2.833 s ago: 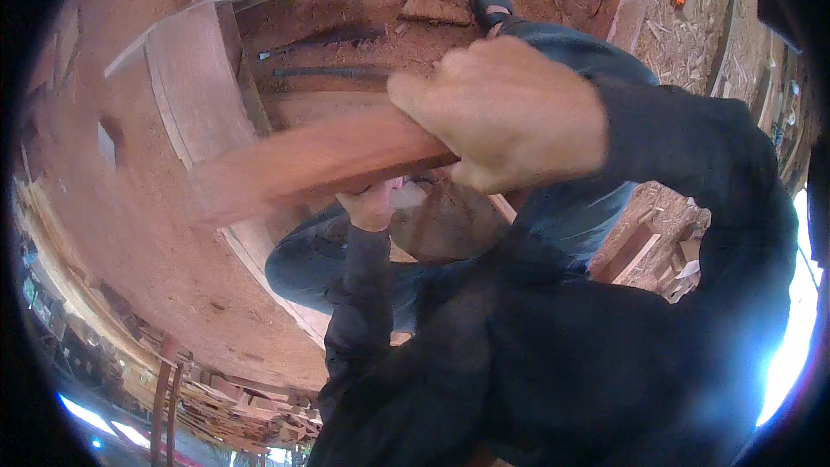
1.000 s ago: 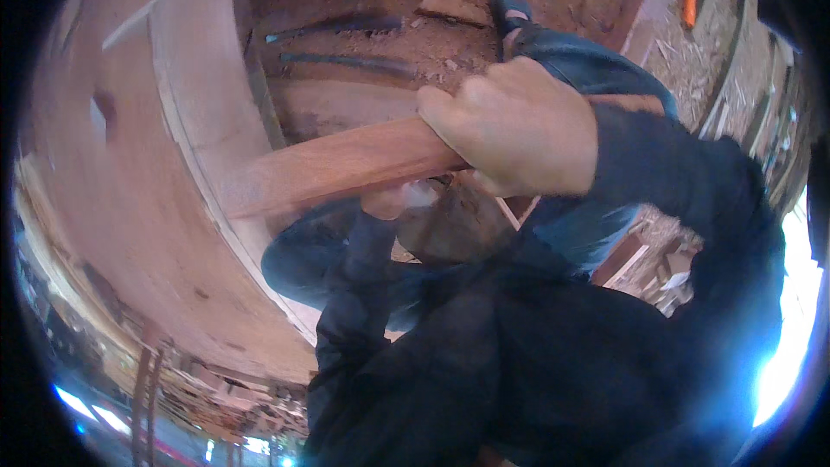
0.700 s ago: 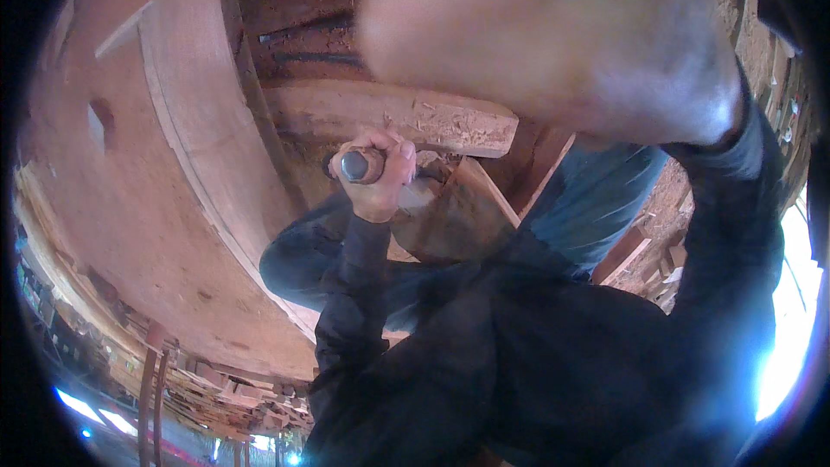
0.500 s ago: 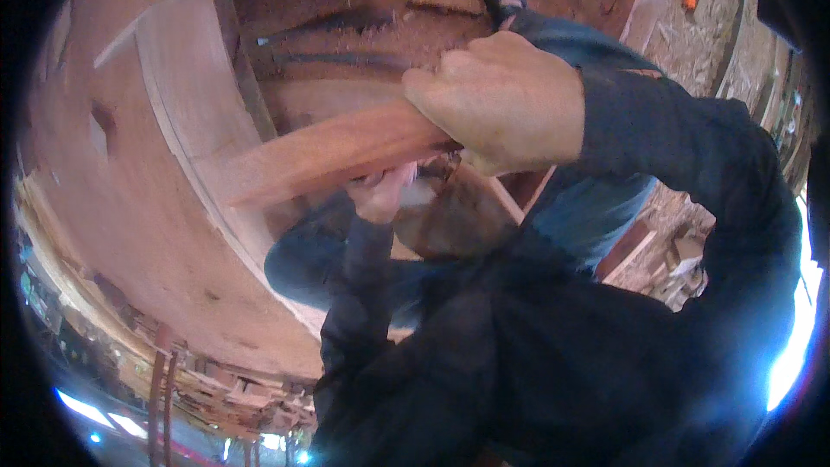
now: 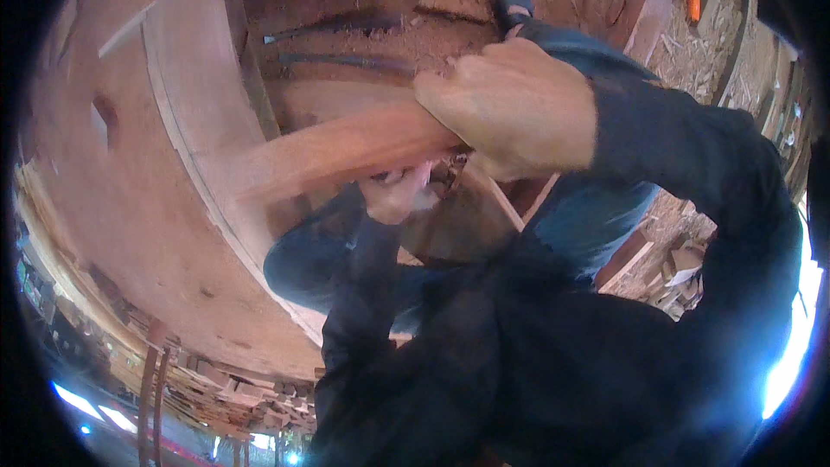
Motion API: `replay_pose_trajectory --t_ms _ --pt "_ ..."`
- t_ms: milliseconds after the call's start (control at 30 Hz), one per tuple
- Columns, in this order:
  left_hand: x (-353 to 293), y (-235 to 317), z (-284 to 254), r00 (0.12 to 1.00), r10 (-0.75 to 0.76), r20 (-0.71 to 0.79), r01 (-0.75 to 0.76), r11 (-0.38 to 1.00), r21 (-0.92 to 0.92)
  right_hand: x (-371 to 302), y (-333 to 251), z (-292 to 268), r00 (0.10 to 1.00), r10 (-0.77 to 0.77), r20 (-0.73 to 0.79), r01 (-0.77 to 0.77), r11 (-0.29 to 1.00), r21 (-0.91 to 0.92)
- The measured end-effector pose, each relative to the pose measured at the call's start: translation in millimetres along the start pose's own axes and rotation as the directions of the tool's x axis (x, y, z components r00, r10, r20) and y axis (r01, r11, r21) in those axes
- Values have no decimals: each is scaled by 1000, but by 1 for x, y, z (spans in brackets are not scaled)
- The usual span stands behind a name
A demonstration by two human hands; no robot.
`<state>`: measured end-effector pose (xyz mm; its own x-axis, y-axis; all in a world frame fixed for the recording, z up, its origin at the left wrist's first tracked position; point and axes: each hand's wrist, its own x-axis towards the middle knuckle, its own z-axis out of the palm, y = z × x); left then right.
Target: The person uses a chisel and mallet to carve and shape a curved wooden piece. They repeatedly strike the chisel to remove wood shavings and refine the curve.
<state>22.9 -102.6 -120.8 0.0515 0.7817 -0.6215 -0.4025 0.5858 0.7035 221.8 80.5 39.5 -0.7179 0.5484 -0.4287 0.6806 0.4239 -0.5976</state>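
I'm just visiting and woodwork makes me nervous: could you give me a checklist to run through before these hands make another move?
1. Right hand closed around the wooden block: ok.
2. Left hand's fingers clear of the block: cannot tell; the block partly covers them in this view.
3. Whatever the left hand may hold in plain sight: not ok; the block blocks the view.
4. Sandalled foot apart from the block: ok; it sits beyond the right hand.
5. Ground free of debris: not ok; wood shavings lie off to the right.
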Motion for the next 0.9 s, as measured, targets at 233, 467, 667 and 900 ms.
replay_pose_trajectory --t_ms 233,467,667,900 --pt "10 44 15 984 82 158 -108 981 162 5 -16 -36 894 252 -370 27 795 606" --pt "126 11 34 998 53 -16 -50 990 133 -16 -7 -18 764 623 -169 -344 615 709" --pt "116 140 29 935 308 175 -325 942 79 -49 14 14 631 775 34 -459 337 822" --pt "70 159 23 884 178 432 -410 739 534 -45 15 14 575 813 91 -533 288 796"
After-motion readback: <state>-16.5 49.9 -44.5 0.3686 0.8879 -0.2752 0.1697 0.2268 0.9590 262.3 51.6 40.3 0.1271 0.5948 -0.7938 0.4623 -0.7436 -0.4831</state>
